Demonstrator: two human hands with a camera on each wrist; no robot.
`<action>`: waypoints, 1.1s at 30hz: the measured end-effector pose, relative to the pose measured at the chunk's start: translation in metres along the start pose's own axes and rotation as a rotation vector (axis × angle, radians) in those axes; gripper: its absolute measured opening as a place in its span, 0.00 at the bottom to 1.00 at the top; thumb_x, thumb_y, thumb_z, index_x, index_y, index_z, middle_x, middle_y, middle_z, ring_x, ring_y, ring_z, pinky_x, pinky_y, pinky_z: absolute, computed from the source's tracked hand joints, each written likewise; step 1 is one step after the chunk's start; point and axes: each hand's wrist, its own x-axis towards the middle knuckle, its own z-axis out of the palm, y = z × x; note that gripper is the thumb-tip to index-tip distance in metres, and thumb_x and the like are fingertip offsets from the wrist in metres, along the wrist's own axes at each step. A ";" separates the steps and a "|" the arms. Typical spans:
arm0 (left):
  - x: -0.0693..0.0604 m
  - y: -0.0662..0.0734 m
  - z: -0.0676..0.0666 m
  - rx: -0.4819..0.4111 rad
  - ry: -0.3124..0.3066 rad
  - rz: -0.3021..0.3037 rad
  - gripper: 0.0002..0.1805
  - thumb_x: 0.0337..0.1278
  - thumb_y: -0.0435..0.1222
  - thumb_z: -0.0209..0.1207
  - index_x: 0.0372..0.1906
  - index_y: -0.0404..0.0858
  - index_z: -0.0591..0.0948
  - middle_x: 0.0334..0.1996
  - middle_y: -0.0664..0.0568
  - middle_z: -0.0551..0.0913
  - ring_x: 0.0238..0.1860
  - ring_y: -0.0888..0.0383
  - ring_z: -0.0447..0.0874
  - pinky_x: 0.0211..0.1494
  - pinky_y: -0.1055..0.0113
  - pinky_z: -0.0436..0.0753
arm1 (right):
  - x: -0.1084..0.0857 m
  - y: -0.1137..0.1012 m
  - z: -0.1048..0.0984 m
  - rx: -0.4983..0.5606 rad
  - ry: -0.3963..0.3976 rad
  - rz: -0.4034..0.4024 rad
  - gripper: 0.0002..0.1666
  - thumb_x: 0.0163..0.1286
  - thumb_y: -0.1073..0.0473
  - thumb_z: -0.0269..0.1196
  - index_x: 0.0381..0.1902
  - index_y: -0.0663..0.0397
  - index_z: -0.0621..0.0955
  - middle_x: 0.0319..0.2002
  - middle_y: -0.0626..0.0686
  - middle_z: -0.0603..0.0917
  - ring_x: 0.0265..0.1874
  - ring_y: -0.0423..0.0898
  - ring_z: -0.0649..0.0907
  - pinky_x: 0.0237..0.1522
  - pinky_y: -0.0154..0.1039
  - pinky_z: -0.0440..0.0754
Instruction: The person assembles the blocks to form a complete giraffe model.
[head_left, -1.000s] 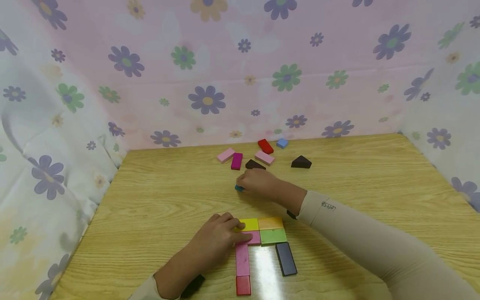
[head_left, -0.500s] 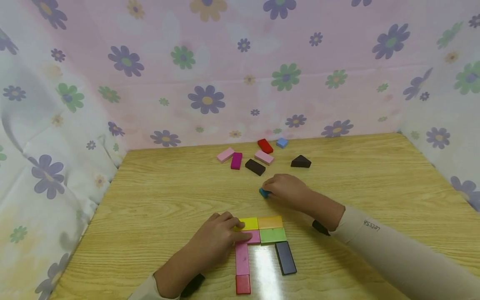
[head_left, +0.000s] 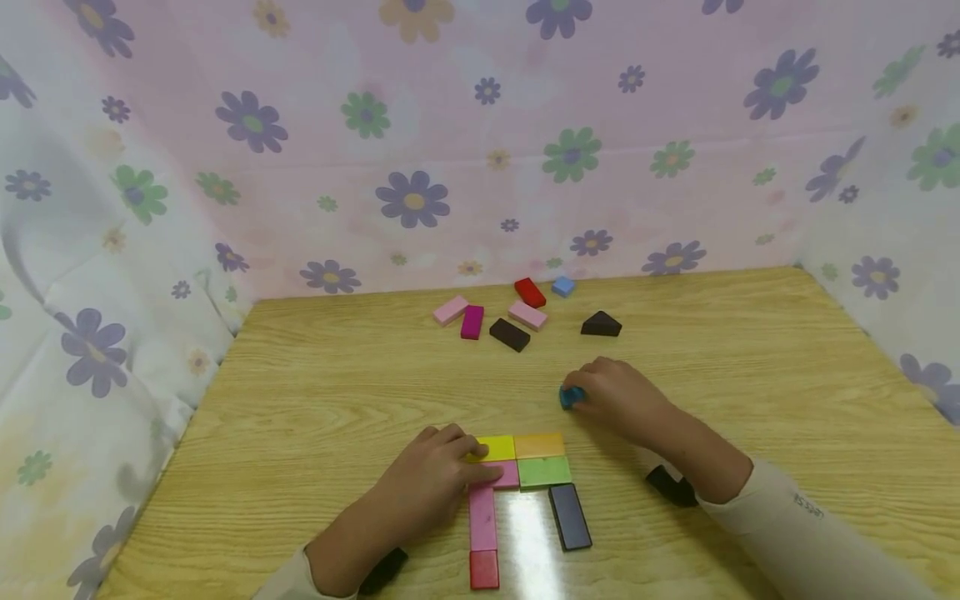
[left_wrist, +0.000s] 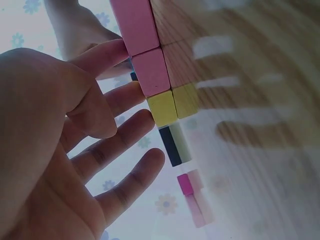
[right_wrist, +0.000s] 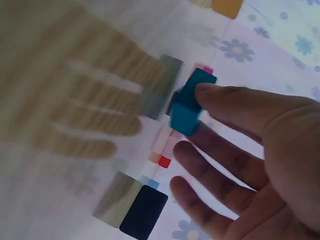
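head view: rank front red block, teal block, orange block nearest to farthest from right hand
1. Teal block: pinched by the right hand
2. Orange block: down-left of the hand
3. Front red block: farther down-left, near the bottom edge

On a wood-grain table (head_left: pixel 322 375), an orange block (head_left: pixel 540 446) is touching a yellow block (head_left: pixel 499 448) and a green block (head_left: pixel 544 472), while a magenta block (head_left: pixel 472 322) and a black triangular block (head_left: pixel 602 325) are lying farther back.

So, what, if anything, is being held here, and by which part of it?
The right hand pinches the teal block, thumb near the middle of one side; the opposing fingertip is hidden behind it. The left hand grips nothing.
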 end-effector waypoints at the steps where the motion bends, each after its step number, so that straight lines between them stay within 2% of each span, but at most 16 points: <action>1: 0.000 0.000 0.000 0.001 0.000 0.000 0.20 0.64 0.33 0.61 0.54 0.60 0.86 0.50 0.57 0.86 0.52 0.57 0.80 0.52 0.59 0.79 | -0.004 -0.001 -0.001 0.014 0.007 0.000 0.13 0.59 0.63 0.73 0.42 0.55 0.87 0.39 0.51 0.88 0.42 0.51 0.85 0.45 0.46 0.85; 5: 0.000 0.000 0.001 0.009 0.005 0.005 0.20 0.64 0.33 0.61 0.54 0.60 0.86 0.50 0.57 0.85 0.53 0.57 0.80 0.52 0.60 0.80 | -0.021 -0.009 -0.006 0.082 0.020 0.010 0.14 0.60 0.61 0.73 0.45 0.53 0.87 0.43 0.51 0.88 0.46 0.51 0.86 0.47 0.46 0.85; 8: 0.000 0.000 0.001 0.012 0.005 0.004 0.20 0.64 0.33 0.61 0.54 0.60 0.86 0.49 0.57 0.85 0.53 0.57 0.80 0.52 0.60 0.80 | -0.034 -0.016 -0.009 0.128 0.043 -0.034 0.14 0.60 0.61 0.73 0.45 0.51 0.87 0.44 0.49 0.88 0.45 0.49 0.87 0.45 0.43 0.86; 12: 0.000 -0.001 0.002 0.015 -0.002 0.004 0.21 0.63 0.33 0.62 0.54 0.61 0.86 0.49 0.57 0.85 0.52 0.57 0.80 0.52 0.60 0.79 | -0.049 -0.024 -0.006 0.152 0.127 -0.166 0.16 0.56 0.62 0.76 0.44 0.51 0.86 0.41 0.47 0.88 0.41 0.45 0.87 0.41 0.37 0.87; 17: 0.000 -0.001 0.001 0.006 -0.014 0.002 0.21 0.63 0.33 0.62 0.55 0.61 0.86 0.49 0.56 0.86 0.52 0.57 0.80 0.52 0.60 0.79 | -0.064 -0.034 0.002 0.124 0.244 -0.311 0.21 0.48 0.60 0.80 0.42 0.48 0.86 0.40 0.44 0.87 0.39 0.41 0.86 0.41 0.31 0.85; 22: 0.001 -0.001 0.000 0.012 -0.015 0.005 0.20 0.64 0.34 0.62 0.55 0.60 0.86 0.49 0.56 0.86 0.52 0.56 0.80 0.52 0.60 0.79 | -0.075 -0.044 0.004 0.145 0.305 -0.443 0.15 0.58 0.52 0.75 0.43 0.46 0.86 0.41 0.41 0.85 0.40 0.37 0.83 0.44 0.26 0.81; 25: 0.002 -0.001 0.000 0.012 -0.014 0.006 0.20 0.64 0.34 0.62 0.55 0.60 0.86 0.50 0.56 0.85 0.52 0.56 0.79 0.52 0.60 0.79 | -0.080 -0.049 0.005 0.166 0.324 -0.517 0.14 0.63 0.51 0.72 0.44 0.47 0.86 0.40 0.41 0.85 0.40 0.37 0.82 0.44 0.26 0.80; 28: 0.002 -0.001 0.000 0.008 -0.016 0.004 0.20 0.64 0.34 0.62 0.54 0.60 0.86 0.50 0.56 0.86 0.52 0.56 0.80 0.52 0.60 0.79 | -0.084 -0.054 0.005 0.157 0.324 -0.564 0.16 0.59 0.52 0.75 0.43 0.48 0.87 0.39 0.41 0.85 0.40 0.37 0.82 0.44 0.28 0.80; 33: 0.000 0.001 0.000 0.014 -0.007 0.003 0.20 0.63 0.34 0.62 0.54 0.60 0.86 0.49 0.56 0.86 0.51 0.56 0.80 0.51 0.61 0.79 | -0.090 -0.064 0.006 0.120 0.276 -0.617 0.19 0.51 0.52 0.79 0.41 0.44 0.87 0.38 0.38 0.86 0.39 0.35 0.82 0.43 0.27 0.80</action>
